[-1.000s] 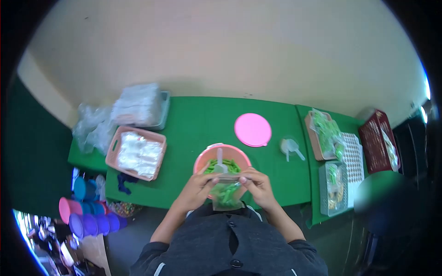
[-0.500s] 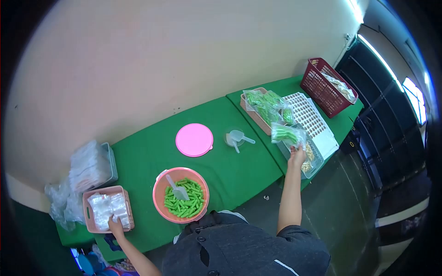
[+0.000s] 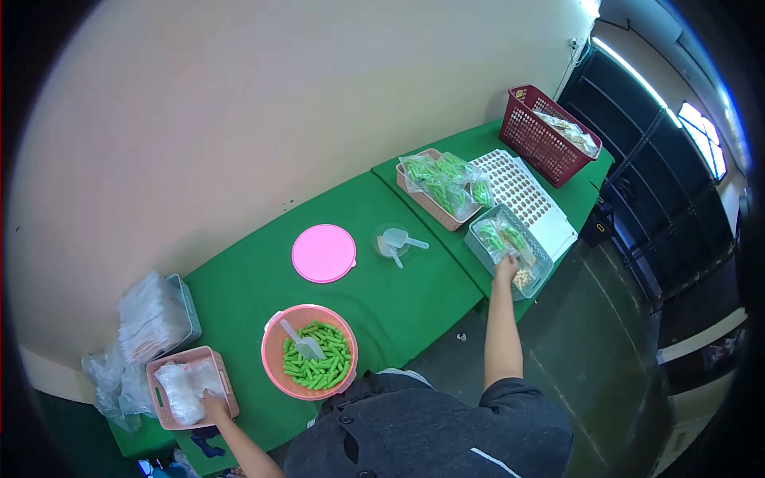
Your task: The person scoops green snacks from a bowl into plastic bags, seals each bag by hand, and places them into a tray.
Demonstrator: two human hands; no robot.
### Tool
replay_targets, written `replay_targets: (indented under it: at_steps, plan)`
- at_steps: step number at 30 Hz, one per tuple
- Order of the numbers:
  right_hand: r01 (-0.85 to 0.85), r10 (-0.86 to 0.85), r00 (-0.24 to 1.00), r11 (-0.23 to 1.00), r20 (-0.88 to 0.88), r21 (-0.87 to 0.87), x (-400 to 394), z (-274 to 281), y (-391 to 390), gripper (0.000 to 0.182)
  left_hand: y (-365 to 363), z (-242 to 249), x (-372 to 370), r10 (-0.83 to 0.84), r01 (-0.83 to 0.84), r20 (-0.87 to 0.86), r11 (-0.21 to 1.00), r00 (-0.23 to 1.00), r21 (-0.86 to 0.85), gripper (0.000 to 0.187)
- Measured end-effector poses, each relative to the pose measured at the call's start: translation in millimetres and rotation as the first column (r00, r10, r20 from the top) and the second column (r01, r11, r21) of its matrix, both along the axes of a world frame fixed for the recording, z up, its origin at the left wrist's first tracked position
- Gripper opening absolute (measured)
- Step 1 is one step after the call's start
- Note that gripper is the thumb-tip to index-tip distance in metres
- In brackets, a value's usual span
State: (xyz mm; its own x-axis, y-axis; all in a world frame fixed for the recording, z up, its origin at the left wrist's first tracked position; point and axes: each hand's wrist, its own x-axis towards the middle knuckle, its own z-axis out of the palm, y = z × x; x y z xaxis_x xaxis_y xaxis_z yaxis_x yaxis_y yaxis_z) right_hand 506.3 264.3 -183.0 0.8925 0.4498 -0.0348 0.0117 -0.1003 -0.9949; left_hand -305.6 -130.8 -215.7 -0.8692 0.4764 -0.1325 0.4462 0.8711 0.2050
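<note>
My left hand (image 3: 213, 406) is at the right side of a pink basket (image 3: 162, 420), its fingers closed at the edge of a clear plastic bag (image 3: 207, 379). More clear bags (image 3: 182, 396) lie stacked beside it in the basket. My right hand (image 3: 506, 269) reaches into a grey-blue basket (image 3: 545, 276), with its fingers closed on the near end of a clear bag of green sticks (image 3: 492, 237). Small pale pieces (image 3: 522, 279) lie in the same basket, close to my fingers.
A pink tub (image 3: 268, 360) holds green sticks and a scoop (image 3: 307, 346). Behind it lie a pink lid (image 3: 323, 253) and a bowl with scoops (image 3: 394, 237). To the right are a basket of filled bags (image 3: 434, 179), a white sheet with brown dots (image 3: 518, 187) and a maroon basket (image 3: 542, 143).
My right hand has lowered the bag of green sticks into the grey-blue basket. My left hand has shifted to the right side of the pink basket, and the bags there have moved.
</note>
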Motion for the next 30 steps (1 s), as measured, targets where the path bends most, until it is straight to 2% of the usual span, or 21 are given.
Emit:
replay_targets:
  at_steps: [2,4,8,10,11,13,14,16,17,19,20,21,22,24,26,27,29,30]
  plan:
    - [-0.096,0.108,0.990,0.986,0.092,-0.134,-25,-5,-3,0.031,1,1,1,-0.021,0.022,-0.035,0.999,0.999,0.033,0.052]
    - [-0.152,0.169,0.950,0.985,0.261,-0.086,-62,7,-13,0.025,0,5,1,-0.111,0.108,0.023,0.990,0.994,0.095,0.040]
    - [-0.288,0.278,0.894,0.957,0.352,-0.026,-128,42,-31,0.023,0,27,16,-0.097,0.098,-0.022,0.992,0.995,0.082,0.029]
    - [-0.363,0.362,0.845,0.929,0.395,-0.074,-158,63,-41,0.020,-9,17,10,-0.079,0.142,-0.237,0.955,0.968,0.259,0.028]
    - [-0.368,0.365,0.844,0.927,0.393,-0.072,-172,73,-45,0.020,-11,22,10,-0.075,0.138,-0.240,0.956,0.968,0.260,0.028]
    - [-0.494,0.493,0.766,0.862,0.412,-0.113,-195,88,-54,0.019,-8,65,27,-0.037,0.058,-0.078,0.957,0.996,0.283,0.021]
    - [-0.503,0.499,0.761,0.857,0.414,-0.109,-206,91,-56,0.019,-4,80,33,-0.026,0.048,-0.079,0.957,0.997,0.288,0.021]
    - [-0.605,0.562,0.750,0.796,0.350,0.019,-230,90,-59,0.018,-5,99,40,0.121,-0.151,0.095,0.887,0.988,0.436,0.022]
    - [-0.629,0.585,0.750,0.775,0.310,0.059,-244,88,-62,0.021,-9,83,30,0.082,-0.167,0.155,0.703,0.985,0.691,0.014]
    - [-0.700,0.656,0.702,0.707,0.277,0.098,-278,107,-82,0.022,11,145,71,0.100,-0.138,0.097,0.583,0.990,0.801,0.012]
    - [-0.748,0.712,0.660,0.652,0.240,0.125,-296,119,-96,0.023,12,145,70,0.033,-0.155,0.163,0.551,0.986,0.820,0.025]
    - [-0.818,0.785,0.574,0.562,0.231,0.121,-313,126,-110,0.023,24,143,85,0.014,-0.260,0.271,0.324,0.963,0.909,0.040]
    - [-0.878,0.849,0.479,0.464,0.222,0.117,-329,132,-124,0.023,37,164,114,-0.226,-0.374,0.401,0.155,0.888,0.915,0.045]
    - [-0.987,0.962,0.160,0.163,0.222,0.005,-355,141,-151,0.025,56,209,175,-0.416,-0.452,0.499,0.213,0.760,0.866,0.033]
    - [-0.986,0.988,-0.144,-0.149,0.061,0.071,-384,168,-183,0.026,60,225,218,-0.575,-0.484,0.534,0.255,0.620,0.837,0.023]
    - [-0.978,0.979,-0.194,-0.197,0.056,0.064,-396,182,-201,0.026,62,236,237,-0.619,-0.536,0.558,0.249,0.553,0.807,0.022]
    - [-0.920,0.935,-0.352,-0.338,-0.039,0.197,-414,198,-230,0.026,50,208,253,-0.675,-0.517,0.561,0.299,0.480,0.802,0.023]
    - [-0.904,0.921,-0.390,-0.381,-0.010,0.196,-416,187,-237,0.024,43,208,257,-0.655,-0.525,0.556,0.273,0.512,0.806,0.023]
